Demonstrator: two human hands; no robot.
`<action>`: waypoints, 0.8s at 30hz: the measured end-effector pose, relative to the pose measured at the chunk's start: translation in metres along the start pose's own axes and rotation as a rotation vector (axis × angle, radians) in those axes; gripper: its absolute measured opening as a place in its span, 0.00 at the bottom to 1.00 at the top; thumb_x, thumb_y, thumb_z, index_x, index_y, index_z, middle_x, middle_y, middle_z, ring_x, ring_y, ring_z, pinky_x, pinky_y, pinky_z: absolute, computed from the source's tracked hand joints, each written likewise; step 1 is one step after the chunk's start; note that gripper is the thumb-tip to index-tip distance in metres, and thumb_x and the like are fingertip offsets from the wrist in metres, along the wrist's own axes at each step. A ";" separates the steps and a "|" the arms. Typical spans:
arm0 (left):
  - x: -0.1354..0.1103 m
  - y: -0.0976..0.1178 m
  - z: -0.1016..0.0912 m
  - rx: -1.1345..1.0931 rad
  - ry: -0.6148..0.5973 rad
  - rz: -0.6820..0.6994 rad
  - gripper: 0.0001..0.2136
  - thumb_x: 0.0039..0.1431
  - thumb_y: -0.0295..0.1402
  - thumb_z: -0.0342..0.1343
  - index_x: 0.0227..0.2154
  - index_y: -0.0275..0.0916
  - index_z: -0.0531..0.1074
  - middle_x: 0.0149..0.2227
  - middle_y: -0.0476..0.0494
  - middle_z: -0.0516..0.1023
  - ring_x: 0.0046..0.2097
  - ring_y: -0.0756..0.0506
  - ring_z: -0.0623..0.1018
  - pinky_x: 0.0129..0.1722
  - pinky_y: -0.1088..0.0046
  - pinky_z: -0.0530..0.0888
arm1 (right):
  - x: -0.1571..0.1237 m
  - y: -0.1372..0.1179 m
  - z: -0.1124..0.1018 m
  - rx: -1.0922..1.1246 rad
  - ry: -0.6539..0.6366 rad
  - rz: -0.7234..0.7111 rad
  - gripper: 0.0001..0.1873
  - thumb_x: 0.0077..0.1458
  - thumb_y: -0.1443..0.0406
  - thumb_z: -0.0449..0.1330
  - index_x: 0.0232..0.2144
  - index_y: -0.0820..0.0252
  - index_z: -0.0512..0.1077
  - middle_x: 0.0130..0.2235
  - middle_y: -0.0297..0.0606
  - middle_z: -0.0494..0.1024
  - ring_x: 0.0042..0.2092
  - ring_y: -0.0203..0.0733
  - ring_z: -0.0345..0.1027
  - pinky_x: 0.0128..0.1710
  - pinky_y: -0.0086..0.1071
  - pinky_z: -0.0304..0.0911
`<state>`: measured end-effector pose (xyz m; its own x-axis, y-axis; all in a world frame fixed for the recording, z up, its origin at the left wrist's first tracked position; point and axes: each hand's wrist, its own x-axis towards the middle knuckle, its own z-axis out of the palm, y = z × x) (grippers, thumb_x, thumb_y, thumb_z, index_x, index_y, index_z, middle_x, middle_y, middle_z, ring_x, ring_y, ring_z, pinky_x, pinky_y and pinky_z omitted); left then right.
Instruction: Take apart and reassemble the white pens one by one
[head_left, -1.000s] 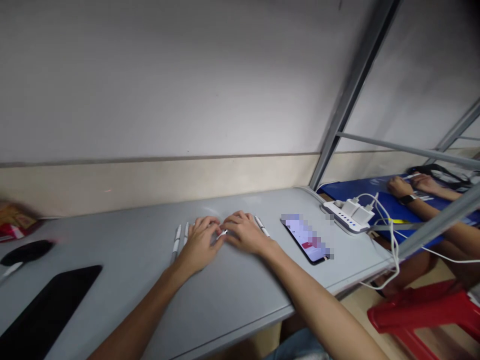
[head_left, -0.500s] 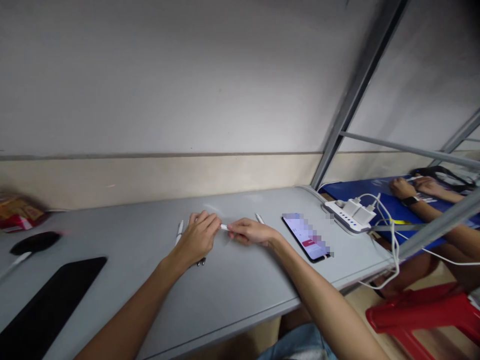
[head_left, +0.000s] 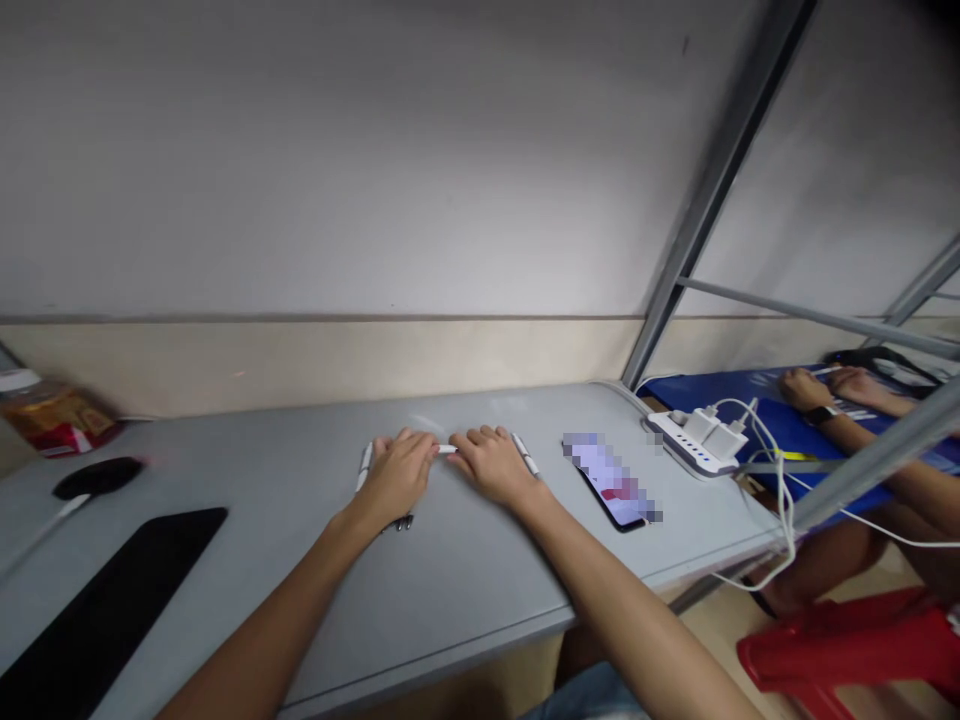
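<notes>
My left hand (head_left: 403, 468) and my right hand (head_left: 491, 462) are both closed on one white pen (head_left: 448, 449), held level between them just above the grey desk. Only a short middle piece of it shows; the fingers cover the rest. Beside my left hand, partly hidden, lies another white pen (head_left: 364, 463). A third white pen (head_left: 526, 455) rests just right of my right hand. Several small dark metallic pieces (head_left: 403, 523), too small to name, lie under my left wrist.
A phone with a lit screen (head_left: 611, 482) and a white power strip (head_left: 694, 443) with cables sit at the right. On the left are a black mat (head_left: 120, 600), a black oval object (head_left: 97, 478) and a jar (head_left: 56, 412). Another person's hands (head_left: 806, 388) are over a blue desk.
My right hand has turned palm-down over the pen and moved slightly left, uncovering more of the pen on the right. My left hand keeps its grip. The view has shifted a little.
</notes>
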<state>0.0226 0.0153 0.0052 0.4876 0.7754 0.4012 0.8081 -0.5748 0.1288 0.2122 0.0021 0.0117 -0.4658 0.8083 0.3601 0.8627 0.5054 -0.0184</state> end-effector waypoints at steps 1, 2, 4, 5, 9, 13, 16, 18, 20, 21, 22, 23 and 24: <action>-0.001 0.002 0.001 0.006 -0.003 0.003 0.14 0.69 0.34 0.36 0.33 0.40 0.66 0.35 0.46 0.75 0.41 0.43 0.69 0.41 0.64 0.57 | 0.000 0.000 0.000 -0.016 0.003 0.007 0.20 0.67 0.55 0.41 0.47 0.56 0.68 0.41 0.43 0.76 0.44 0.47 0.67 0.43 0.38 0.55; -0.001 0.003 0.001 0.008 -0.005 0.009 0.14 0.69 0.35 0.36 0.35 0.40 0.66 0.37 0.45 0.76 0.42 0.43 0.69 0.41 0.64 0.56 | 0.000 0.000 0.001 -0.023 -0.001 0.009 0.20 0.67 0.55 0.41 0.47 0.55 0.68 0.41 0.42 0.76 0.45 0.47 0.66 0.44 0.38 0.55; -0.002 0.005 0.002 0.002 -0.008 0.030 0.12 0.69 0.35 0.38 0.40 0.41 0.66 0.41 0.45 0.76 0.43 0.43 0.70 0.41 0.64 0.56 | 0.000 0.000 0.003 -0.013 -0.020 0.001 0.18 0.68 0.58 0.42 0.46 0.56 0.69 0.42 0.42 0.75 0.45 0.46 0.66 0.44 0.37 0.55; -0.002 0.005 0.002 -0.001 -0.009 0.044 0.11 0.68 0.35 0.39 0.42 0.41 0.66 0.42 0.44 0.76 0.44 0.43 0.70 0.41 0.64 0.56 | 0.001 0.001 0.004 0.001 -0.027 -0.002 0.15 0.68 0.61 0.44 0.45 0.57 0.69 0.42 0.42 0.75 0.45 0.45 0.65 0.43 0.36 0.55; -0.001 0.007 0.002 0.003 -0.022 0.078 0.10 0.68 0.33 0.39 0.41 0.40 0.65 0.41 0.45 0.76 0.44 0.43 0.71 0.39 0.65 0.57 | 0.001 0.004 0.006 0.061 -0.038 0.023 0.12 0.64 0.69 0.48 0.46 0.58 0.67 0.41 0.40 0.75 0.40 0.42 0.66 0.36 0.32 0.55; 0.000 0.006 0.004 0.019 -0.030 0.069 0.11 0.68 0.31 0.38 0.37 0.39 0.66 0.38 0.44 0.76 0.41 0.44 0.72 0.39 0.65 0.57 | 0.001 0.000 0.010 0.058 0.000 0.033 0.15 0.66 0.58 0.47 0.49 0.56 0.66 0.39 0.41 0.75 0.41 0.46 0.64 0.38 0.35 0.54; 0.000 0.004 0.007 0.040 -0.025 0.041 0.12 0.68 0.28 0.38 0.37 0.38 0.67 0.37 0.43 0.76 0.42 0.43 0.73 0.39 0.65 0.56 | 0.001 -0.006 0.016 0.060 0.036 0.029 0.20 0.67 0.54 0.42 0.50 0.53 0.67 0.42 0.43 0.73 0.44 0.48 0.61 0.41 0.38 0.53; 0.001 0.003 0.009 0.065 -0.025 0.012 0.12 0.67 0.28 0.38 0.35 0.38 0.68 0.36 0.43 0.77 0.42 0.43 0.73 0.39 0.65 0.56 | 0.002 -0.008 0.018 0.064 0.038 0.020 0.19 0.68 0.58 0.41 0.49 0.53 0.68 0.44 0.43 0.72 0.45 0.47 0.60 0.42 0.39 0.52; 0.001 0.004 0.009 0.091 -0.029 -0.010 0.13 0.67 0.28 0.38 0.32 0.38 0.68 0.34 0.43 0.76 0.40 0.42 0.73 0.38 0.64 0.56 | 0.003 -0.007 0.017 0.069 0.046 0.017 0.16 0.67 0.62 0.43 0.46 0.55 0.69 0.45 0.43 0.72 0.46 0.47 0.60 0.42 0.38 0.52; 0.002 0.004 0.008 0.100 -0.028 -0.017 0.14 0.67 0.28 0.38 0.31 0.38 0.68 0.33 0.43 0.76 0.39 0.42 0.73 0.38 0.64 0.56 | 0.003 -0.007 0.015 0.077 0.042 0.018 0.14 0.67 0.64 0.45 0.45 0.56 0.69 0.44 0.42 0.73 0.46 0.46 0.61 0.41 0.37 0.52; 0.002 0.005 0.008 0.106 -0.026 -0.021 0.14 0.67 0.28 0.38 0.31 0.38 0.68 0.32 0.43 0.76 0.38 0.42 0.73 0.38 0.65 0.56 | 0.004 -0.006 0.013 0.091 0.031 0.021 0.13 0.66 0.65 0.46 0.46 0.56 0.69 0.43 0.41 0.73 0.44 0.45 0.62 0.40 0.35 0.53; 0.003 0.005 0.007 0.107 -0.027 -0.021 0.14 0.67 0.28 0.38 0.31 0.38 0.68 0.31 0.43 0.75 0.38 0.43 0.72 0.38 0.65 0.56 | 0.003 -0.005 0.012 0.108 0.017 0.026 0.12 0.66 0.65 0.47 0.46 0.56 0.68 0.42 0.40 0.74 0.42 0.43 0.63 0.39 0.34 0.53; 0.003 0.005 0.006 0.103 -0.028 -0.018 0.14 0.67 0.29 0.38 0.31 0.38 0.68 0.31 0.43 0.75 0.38 0.43 0.72 0.38 0.65 0.57 | 0.003 -0.005 0.010 0.121 0.003 0.030 0.12 0.66 0.64 0.47 0.47 0.55 0.67 0.40 0.39 0.74 0.41 0.42 0.64 0.38 0.33 0.53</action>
<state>0.0304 0.0164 0.0012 0.4803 0.7935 0.3737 0.8459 -0.5317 0.0417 0.2049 0.0051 0.0039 -0.4391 0.8229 0.3607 0.8462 0.5137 -0.1417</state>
